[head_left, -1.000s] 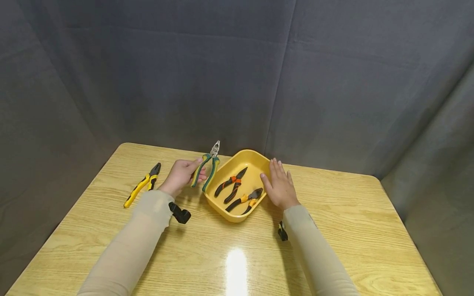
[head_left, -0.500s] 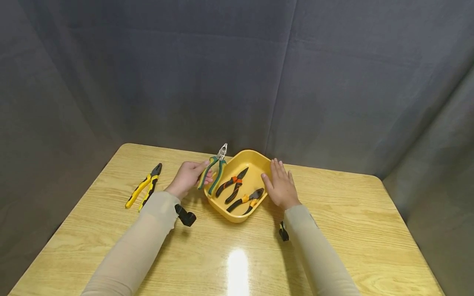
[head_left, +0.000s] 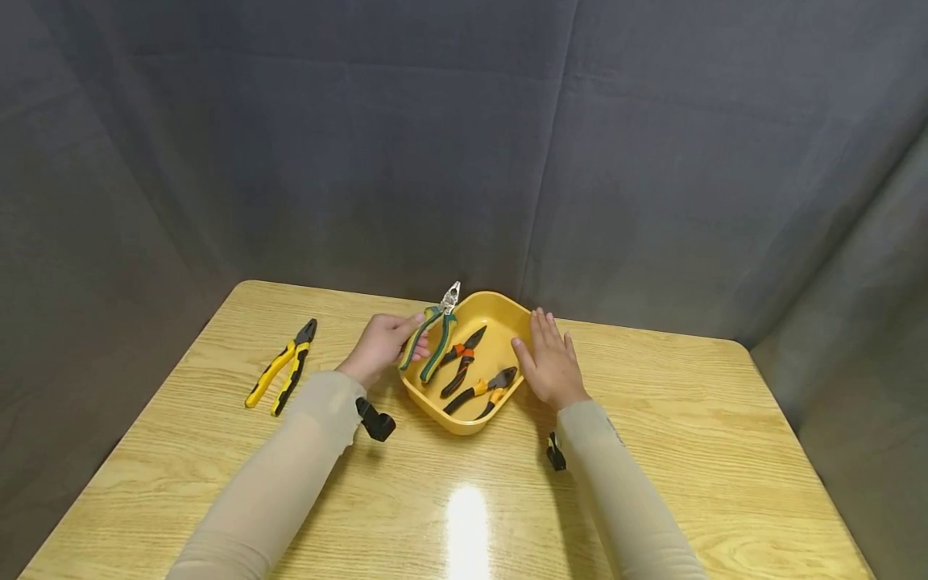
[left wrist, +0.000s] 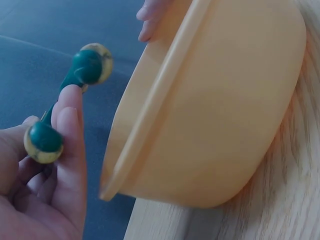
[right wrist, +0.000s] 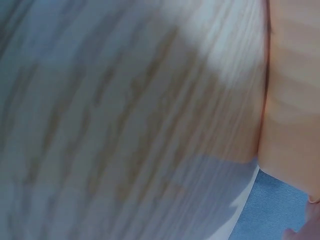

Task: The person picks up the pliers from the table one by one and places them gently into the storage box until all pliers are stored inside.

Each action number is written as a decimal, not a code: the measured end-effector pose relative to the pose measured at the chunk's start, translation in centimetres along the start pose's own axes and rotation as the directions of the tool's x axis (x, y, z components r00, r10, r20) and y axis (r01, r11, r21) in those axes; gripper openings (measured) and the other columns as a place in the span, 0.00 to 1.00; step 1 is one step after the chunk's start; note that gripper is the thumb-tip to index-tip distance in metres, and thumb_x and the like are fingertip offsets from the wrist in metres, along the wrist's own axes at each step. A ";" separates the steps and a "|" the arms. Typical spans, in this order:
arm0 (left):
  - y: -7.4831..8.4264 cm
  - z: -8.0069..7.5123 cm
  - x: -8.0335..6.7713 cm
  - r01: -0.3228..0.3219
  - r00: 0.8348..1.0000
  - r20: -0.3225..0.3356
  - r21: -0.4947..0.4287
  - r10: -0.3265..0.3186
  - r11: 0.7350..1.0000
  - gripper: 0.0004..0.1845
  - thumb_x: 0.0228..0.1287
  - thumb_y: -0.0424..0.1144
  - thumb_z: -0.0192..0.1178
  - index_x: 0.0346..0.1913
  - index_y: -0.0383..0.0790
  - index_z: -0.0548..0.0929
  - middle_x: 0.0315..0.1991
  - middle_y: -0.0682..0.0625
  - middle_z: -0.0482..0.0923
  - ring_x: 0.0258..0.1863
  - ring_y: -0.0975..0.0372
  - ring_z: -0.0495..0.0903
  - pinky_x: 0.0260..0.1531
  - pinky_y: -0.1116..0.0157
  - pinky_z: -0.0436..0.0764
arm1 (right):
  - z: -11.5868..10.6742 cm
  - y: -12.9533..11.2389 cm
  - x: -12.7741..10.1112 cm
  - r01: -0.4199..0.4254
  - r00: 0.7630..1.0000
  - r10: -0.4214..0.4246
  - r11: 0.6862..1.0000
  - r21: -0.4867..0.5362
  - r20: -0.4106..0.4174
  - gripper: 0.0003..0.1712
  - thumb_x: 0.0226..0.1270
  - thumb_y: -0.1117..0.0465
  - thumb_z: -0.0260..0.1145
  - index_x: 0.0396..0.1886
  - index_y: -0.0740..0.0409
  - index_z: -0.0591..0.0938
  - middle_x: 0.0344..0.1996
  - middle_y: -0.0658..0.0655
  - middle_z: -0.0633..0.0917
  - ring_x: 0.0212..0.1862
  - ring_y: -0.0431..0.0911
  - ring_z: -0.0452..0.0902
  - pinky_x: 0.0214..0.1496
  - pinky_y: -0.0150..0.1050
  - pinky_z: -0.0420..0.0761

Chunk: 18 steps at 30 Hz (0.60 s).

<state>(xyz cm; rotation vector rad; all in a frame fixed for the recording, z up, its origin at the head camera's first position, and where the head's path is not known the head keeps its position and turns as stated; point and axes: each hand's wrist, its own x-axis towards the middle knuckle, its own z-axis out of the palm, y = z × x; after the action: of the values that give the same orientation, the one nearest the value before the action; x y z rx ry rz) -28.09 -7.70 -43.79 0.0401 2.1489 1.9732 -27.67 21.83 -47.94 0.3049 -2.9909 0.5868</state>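
My left hand grips one handle of green-and-yellow pliers, held over the left side of a yellow plastic basin. Their silver head points away from me, and the handles are spread. In the left wrist view, finger and thumb pinch a green handle beside the basin's outer wall. Fingers extended, my right hand rests against the basin's right rim. Inside lie black-and-orange pliers, partly covered by the held pair, and black-and-yellow pliers. The right wrist view catches only fingertips beside the basin.
Yellow-and-black pliers lie with handles spread on the wooden table, left of my left hand. A grey curtain hangs behind the table and along both sides. Black wrist cameras sit under both sleeves.
My left hand has carried the green-and-yellow pliers rightward, from beside the basin's left rim to over its inside. The right hand and the basin have hardly moved.
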 end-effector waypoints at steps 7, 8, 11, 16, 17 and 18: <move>-0.1 0.8 0.3 0.006 1.000 -0.004 0.013 -0.006 1.000 0.28 0.80 0.46 0.53 0.47 0.14 0.82 0.38 0.32 0.84 0.25 0.63 0.87 0.41 0.57 0.87 | 0.1 0.0 -0.2 -0.005 1.000 0.005 1.000 0.000 -0.003 0.46 0.81 0.32 0.31 0.83 0.60 0.46 0.82 0.57 0.45 0.82 0.52 0.36 0.80 0.59 0.40; -0.1 1.0 0.3 0.005 1.000 -0.003 0.013 -0.005 1.000 0.28 0.80 0.46 0.53 0.47 0.14 0.82 0.39 0.30 0.84 0.25 0.63 0.87 0.41 0.57 0.87 | 0.1 0.0 -0.2 -0.007 1.000 0.007 1.000 -0.001 -0.003 0.46 0.81 0.33 0.31 0.83 0.60 0.46 0.82 0.57 0.45 0.82 0.52 0.36 0.80 0.59 0.39; -0.2 1.3 0.4 0.002 1.000 0.003 0.012 -0.002 1.000 0.28 0.80 0.46 0.53 0.47 0.14 0.81 0.40 0.29 0.84 0.25 0.63 0.86 0.41 0.57 0.87 | 0.0 0.0 -0.2 -0.015 1.000 0.015 1.000 -0.006 0.002 0.45 0.81 0.33 0.32 0.83 0.60 0.46 0.82 0.57 0.45 0.82 0.52 0.36 0.80 0.59 0.39; -0.1 1.7 0.5 0.004 1.000 0.008 0.031 -0.004 1.000 0.28 0.80 0.45 0.54 0.45 0.15 0.82 0.35 0.34 0.85 0.25 0.63 0.86 0.41 0.55 0.87 | -0.1 -0.2 -0.1 -0.014 1.000 0.014 1.000 -0.002 0.004 0.45 0.81 0.34 0.32 0.83 0.59 0.46 0.82 0.57 0.46 0.82 0.51 0.36 0.80 0.58 0.39; 0.0 1.7 0.5 0.005 1.000 0.012 0.035 -0.006 0.999 0.27 0.80 0.45 0.53 0.44 0.15 0.83 0.35 0.34 0.85 0.24 0.63 0.86 0.40 0.56 0.88 | -0.1 -0.2 -0.1 -0.014 1.000 0.014 1.000 -0.004 0.005 0.45 0.81 0.34 0.32 0.83 0.59 0.45 0.82 0.57 0.46 0.82 0.51 0.36 0.80 0.58 0.39; 0.0 1.8 0.5 0.005 1.000 0.015 0.039 -0.006 0.999 0.27 0.80 0.45 0.54 0.43 0.15 0.83 0.35 0.34 0.85 0.24 0.63 0.86 0.39 0.57 0.88 | -0.1 -0.2 -0.1 -0.015 1.000 0.015 1.000 -0.003 0.006 0.45 0.81 0.34 0.32 0.83 0.59 0.45 0.82 0.57 0.45 0.82 0.51 0.36 0.80 0.58 0.39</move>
<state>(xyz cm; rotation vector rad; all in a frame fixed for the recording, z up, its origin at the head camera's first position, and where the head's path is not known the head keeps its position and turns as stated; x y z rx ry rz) -28.24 -5.87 -43.98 0.0558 2.1750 1.9223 -27.54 21.72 -47.76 0.2851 -3.0022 0.5833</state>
